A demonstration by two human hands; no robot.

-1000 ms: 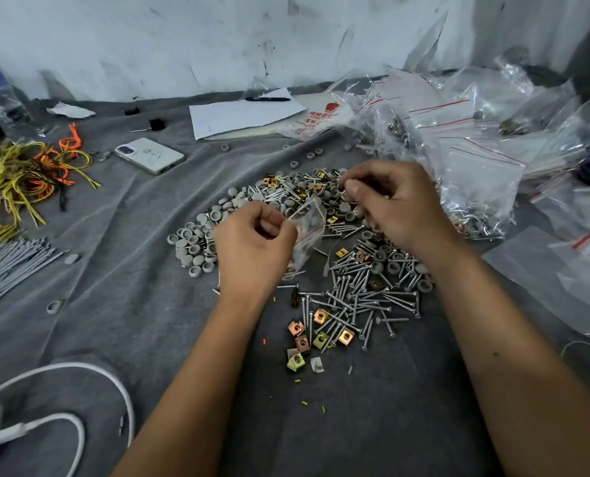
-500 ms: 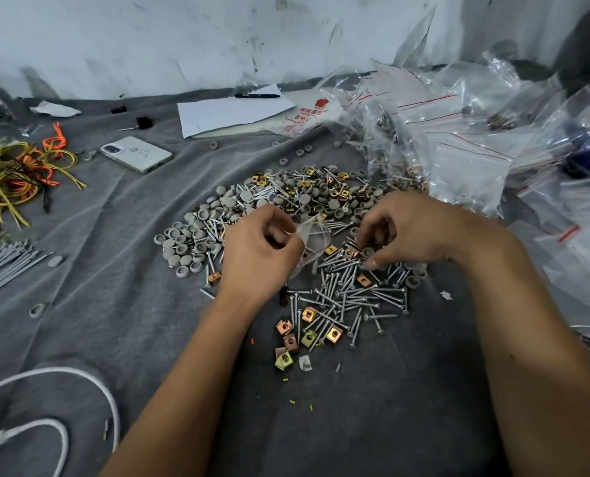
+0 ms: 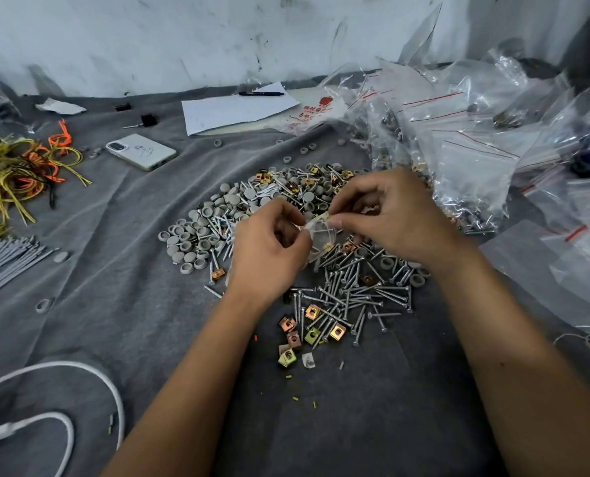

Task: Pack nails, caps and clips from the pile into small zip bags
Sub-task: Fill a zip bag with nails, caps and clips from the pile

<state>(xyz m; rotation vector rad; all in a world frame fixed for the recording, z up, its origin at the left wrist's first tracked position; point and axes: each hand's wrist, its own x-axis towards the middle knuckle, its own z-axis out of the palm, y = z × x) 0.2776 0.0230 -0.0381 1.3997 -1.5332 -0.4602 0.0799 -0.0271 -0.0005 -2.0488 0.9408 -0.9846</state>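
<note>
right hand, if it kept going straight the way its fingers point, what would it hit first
The right hand points left at the small zip bag it pinches; beyond that, probably the left hand, though depth is unclear.

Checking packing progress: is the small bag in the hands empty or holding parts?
Holding parts: yellowish pieces show through the clear small bag, pinched by left hand and right hand.

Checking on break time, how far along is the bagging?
Done: filled zip bags heaped at right. In hand: left hand and right hand pinch one small bag at its mouth. Left: a big pile of nails, caps and clips.
</note>
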